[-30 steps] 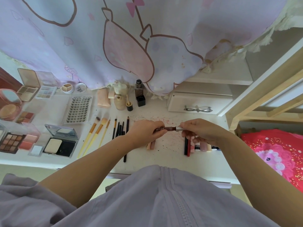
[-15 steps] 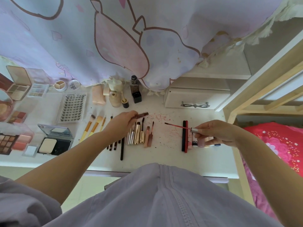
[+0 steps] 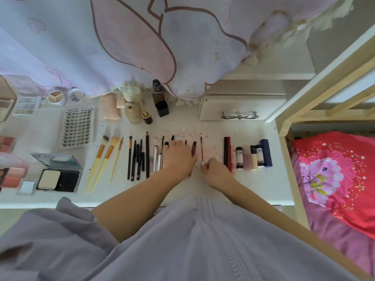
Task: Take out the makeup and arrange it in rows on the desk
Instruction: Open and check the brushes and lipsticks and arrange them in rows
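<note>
Makeup lies in rows on the white desk (image 3: 253, 185). My right hand (image 3: 216, 172) pinches the silver end of a thin red lip wand (image 3: 202, 149), which lies pointing away from me on the desk. My left hand (image 3: 178, 157) rests palm down over the middle row and holds the dark brown tube (image 3: 193, 149) against the desk beside the wand. Left of it lie silver tubes (image 3: 155, 159), black pencils (image 3: 138, 159) and yellow-handled brushes (image 3: 105, 159). A row of lipsticks and small bottles (image 3: 249, 155) stands to the right.
Palettes and compacts (image 3: 58, 175) and a lash card (image 3: 78, 127) fill the left side. Bottles (image 3: 160, 100) stand at the back under a hanging curtain (image 3: 121, 47). A white drawer box (image 3: 241, 107) sits at back right. A wooden bed frame (image 3: 288, 126) borders the desk's right edge.
I pulled the wand out of its tube. Both hands then came down to the desk, the left laying the tube in the row, the right laying the wand beside it.
</note>
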`<state>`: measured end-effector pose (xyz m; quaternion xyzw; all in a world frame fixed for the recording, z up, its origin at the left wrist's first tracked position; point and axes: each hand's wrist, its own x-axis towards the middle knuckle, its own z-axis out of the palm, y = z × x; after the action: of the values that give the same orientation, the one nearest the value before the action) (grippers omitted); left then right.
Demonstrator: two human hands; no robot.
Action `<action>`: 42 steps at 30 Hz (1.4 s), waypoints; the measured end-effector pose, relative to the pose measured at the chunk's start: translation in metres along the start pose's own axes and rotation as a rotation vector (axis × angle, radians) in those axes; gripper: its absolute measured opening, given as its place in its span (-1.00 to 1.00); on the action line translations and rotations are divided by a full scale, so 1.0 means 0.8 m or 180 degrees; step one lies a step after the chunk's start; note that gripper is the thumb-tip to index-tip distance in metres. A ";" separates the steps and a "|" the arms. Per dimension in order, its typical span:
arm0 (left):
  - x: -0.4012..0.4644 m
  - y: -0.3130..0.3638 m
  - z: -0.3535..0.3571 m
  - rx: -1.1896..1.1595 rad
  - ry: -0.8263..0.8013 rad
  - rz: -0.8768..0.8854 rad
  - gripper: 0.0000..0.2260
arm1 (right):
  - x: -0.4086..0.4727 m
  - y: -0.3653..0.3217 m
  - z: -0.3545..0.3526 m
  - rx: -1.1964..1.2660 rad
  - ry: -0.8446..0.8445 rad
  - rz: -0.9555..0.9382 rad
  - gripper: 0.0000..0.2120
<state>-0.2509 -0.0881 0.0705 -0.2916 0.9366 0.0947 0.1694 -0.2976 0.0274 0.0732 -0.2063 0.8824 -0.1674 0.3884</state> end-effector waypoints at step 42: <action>-0.013 0.083 -0.018 -0.1789 0.0082 0.0641 -0.79 | 0.035 0.020 -0.169 0.0206 -0.1055 -0.0600 -0.63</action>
<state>-0.2853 -0.0327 0.0926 -0.2339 0.9000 0.3628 0.0598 -0.4207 0.0455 0.1356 -0.3001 0.7773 -0.1950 0.5174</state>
